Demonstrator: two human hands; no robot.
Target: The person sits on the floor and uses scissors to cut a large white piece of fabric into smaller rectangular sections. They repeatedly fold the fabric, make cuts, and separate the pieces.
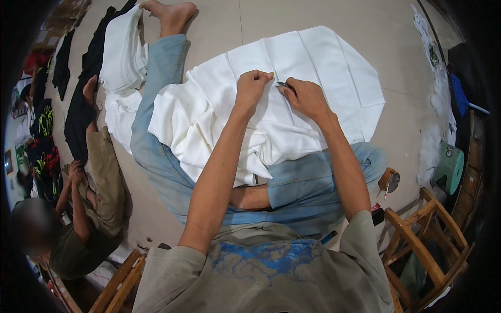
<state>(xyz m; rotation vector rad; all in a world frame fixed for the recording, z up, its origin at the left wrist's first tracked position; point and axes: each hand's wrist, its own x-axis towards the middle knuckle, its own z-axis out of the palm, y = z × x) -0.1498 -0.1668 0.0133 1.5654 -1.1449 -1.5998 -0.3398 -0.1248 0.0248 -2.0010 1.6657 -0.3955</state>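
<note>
Filling most of the frame, a pale tiled floor (407, 117) carries the work, its edges bending toward the dark rim. White fluffy scraps (431, 148) lie along the right side, beside a teal plastic object (450, 168) near the right edge. A wooden frame (412, 235) stands at lower right, with a small orange-brown container (388, 180) on the floor above it. Dark cloth (93, 65) runs down the upper left, and a co-worker (86, 255) in a dark top sits at lower left, hands together.

Counted out, there are two bare hands at work, one large white cloth (334, 68), one pile of folded white cloth (122, 49) at upper left, one teal object, one orange-brown container and one co-worker.

The large cloth lies at the centre of the frame, partly over the light-blue jeans (159, 104). It is plain white, flat and crossed by several straight seam lines toward the upper right, rumpled into soft folds toward the lower left. Above it, the left grip (251, 89) is closed in a pinch; whether anything thin is held cannot be told. Just beside it, the right grip (308, 98) is wrapped around a small dark tool (283, 85) with its tips pointing left.
</note>
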